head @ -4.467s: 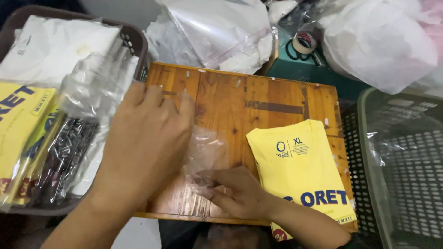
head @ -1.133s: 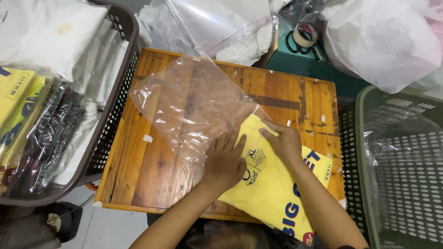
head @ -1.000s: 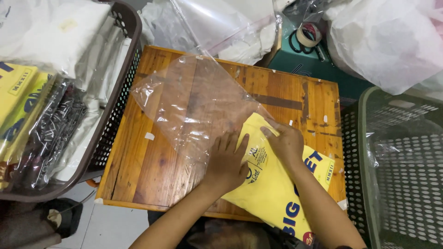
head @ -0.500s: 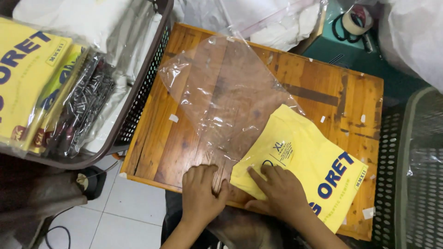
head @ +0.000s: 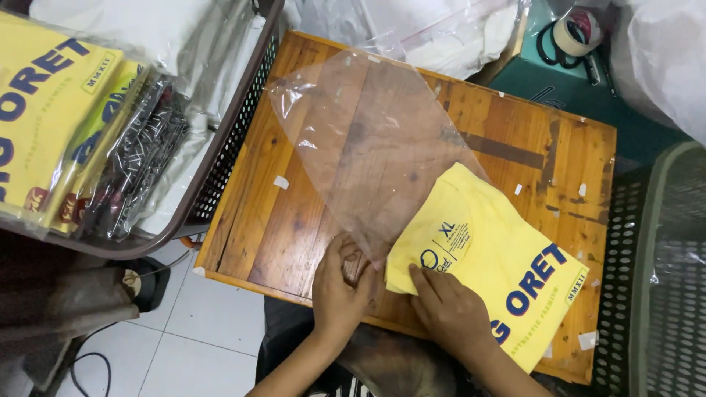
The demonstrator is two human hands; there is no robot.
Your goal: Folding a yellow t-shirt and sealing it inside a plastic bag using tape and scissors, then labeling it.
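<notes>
A folded yellow T-shirt (head: 500, 254) with blue lettering lies on the right half of a small wooden table (head: 294, 220). A clear plastic bag (head: 368, 140) lies spread across the table's middle, its near end meeting the shirt's collar edge. My left hand (head: 340, 283) pinches the bag's near end at the table's front edge. My right hand (head: 448, 309) presses flat on the shirt's near corner, fingers spread.
A brown mesh basket (head: 220, 147) on the left holds packed yellow shirts (head: 51, 110) and white bagged garments. A grey-green basket (head: 662, 279) stands at the right. White plastic bags (head: 441, 29) and a tape roll (head: 577, 29) lie beyond the table. White tiled floor shows below.
Both hands slid back from the shirt's collar area to the table's front edge. The left hand now grips the bag's end, and the shirt lies slightly further right.
</notes>
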